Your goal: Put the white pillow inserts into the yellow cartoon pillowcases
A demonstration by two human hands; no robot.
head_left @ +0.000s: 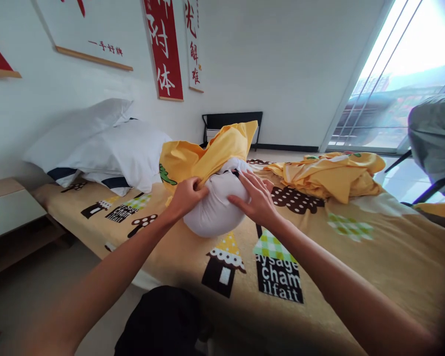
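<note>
pinching the yellow case (207, 153) edge, left hand (185, 197) closed, right hand (257, 200) flat and open on the pillow (215, 207) atop the bed (356, 257), risks bunching if fabric slips.

Left hand (187, 195) pinched closed, right hand (257, 200) spread flat.

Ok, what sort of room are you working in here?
Most likely a bedroom. There is a bed with a patterned sheet, white pillows stacked at its head, and a yellow cover that the left hand pinches over a white pillow while the right hand presses on it.
</note>
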